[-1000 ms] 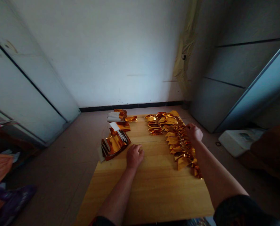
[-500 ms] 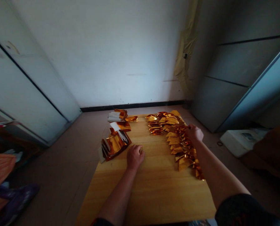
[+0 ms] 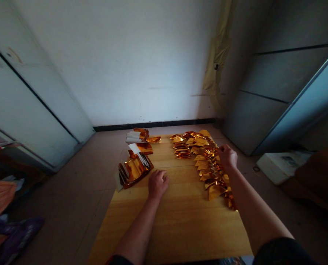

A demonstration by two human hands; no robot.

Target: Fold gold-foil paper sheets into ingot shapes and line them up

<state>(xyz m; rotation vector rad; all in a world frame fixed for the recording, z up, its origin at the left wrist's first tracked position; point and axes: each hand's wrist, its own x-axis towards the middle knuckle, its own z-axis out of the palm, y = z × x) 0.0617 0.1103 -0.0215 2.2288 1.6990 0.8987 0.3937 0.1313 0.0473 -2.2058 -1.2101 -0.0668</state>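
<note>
My right hand [image 3: 228,157] reaches to the far right edge of the wooden table [image 3: 175,213]. Its thumb and fingertips pinch a folded gold foil paper piece [image 3: 212,151] at the outer side of the group. Several more folded gold papers [image 3: 201,158], boat-like or pointed, lie in overlapping rows to its left and towards me. My left hand [image 3: 157,185] rests on the tabletop with the fingers curled in; nothing shows in it. Just left of it sits a stack of unfolded gold foil sheets [image 3: 133,170], with pale backs showing at the edges.
Behind that stack are a rolled bundle of foil sheets [image 3: 136,136] and a single folded gold piece [image 3: 153,140]. A white wall [image 3: 142,66] stands beyond the table. Grey cabinets [image 3: 266,106] rise on the right, near a white box [image 3: 277,168] on the floor.
My right hand has shifted very slightly left, still at the right edge of the gold papers. The left hand stays in place, its fingers slightly more curled.
</note>
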